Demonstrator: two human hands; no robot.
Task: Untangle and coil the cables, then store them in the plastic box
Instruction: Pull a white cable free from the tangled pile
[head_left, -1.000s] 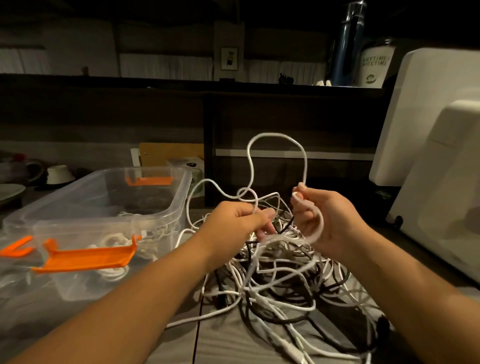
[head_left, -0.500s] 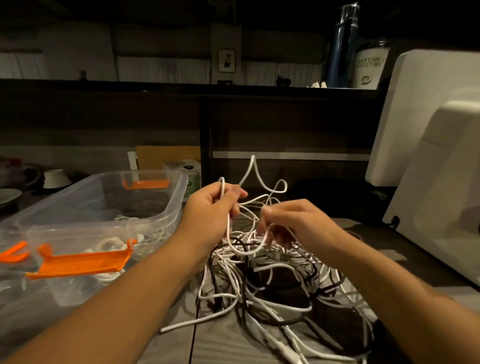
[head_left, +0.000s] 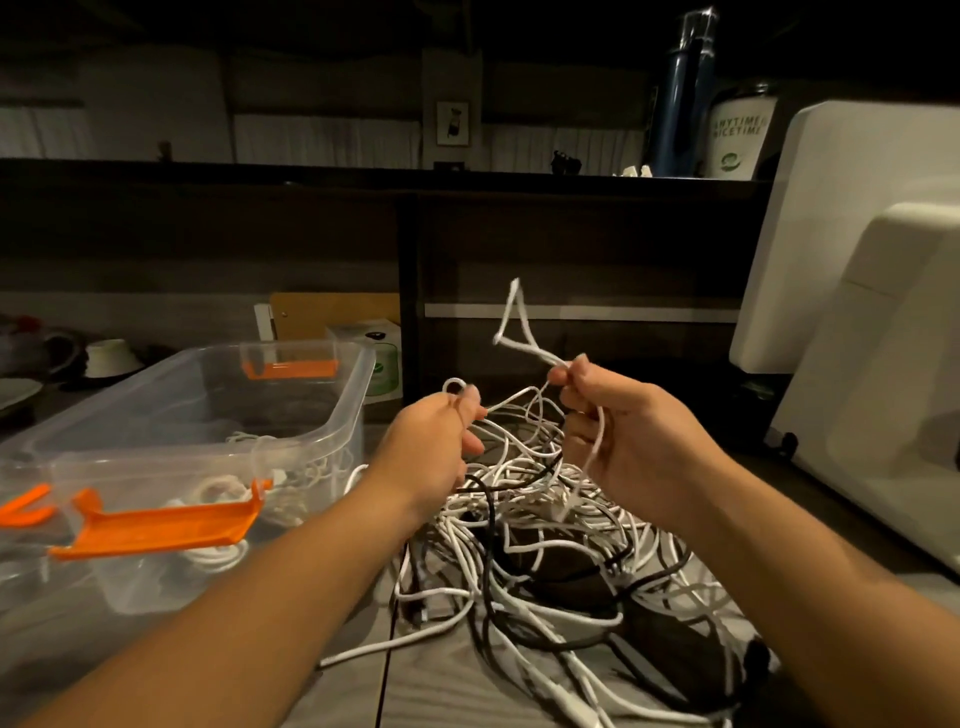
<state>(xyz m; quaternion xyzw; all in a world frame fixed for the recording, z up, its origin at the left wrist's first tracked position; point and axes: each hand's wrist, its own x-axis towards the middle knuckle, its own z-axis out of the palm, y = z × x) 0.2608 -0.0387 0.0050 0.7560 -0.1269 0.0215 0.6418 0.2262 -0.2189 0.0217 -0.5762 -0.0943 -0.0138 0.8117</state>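
Pinching one white cable (head_left: 500, 340) in the curled fingers of the right hand (head_left: 628, 436), just right of frame center, with a kinked triangular loop standing above the knuckles and a strand dropping past the palm. Gripping a white strand in the curled fingers of the left hand (head_left: 434, 441), just left of center, with a small loop poking up over the index finger; cannot tell whether same cable or another. Holding the two hands near each other but apart, above one tangle of cables (head_left: 519, 519) spread over the grey table (head_left: 441, 691) from center to lower right: mostly white, a few black, too knotted to count.

Left of the hands, just beside the tangle: one clear plastic box (head_left: 356, 410), lid off, holding coiled white cables (head_left: 218, 493) at its near end, number unclear. Two orange clips on the box, near end (head_left: 156, 525) and far end (head_left: 291, 369), plus a third orange piece (head_left: 23, 512) at the left edge.

Upper right: one blue bottle (head_left: 680, 98), one printed cup (head_left: 740, 135), one white appliance (head_left: 857, 234).
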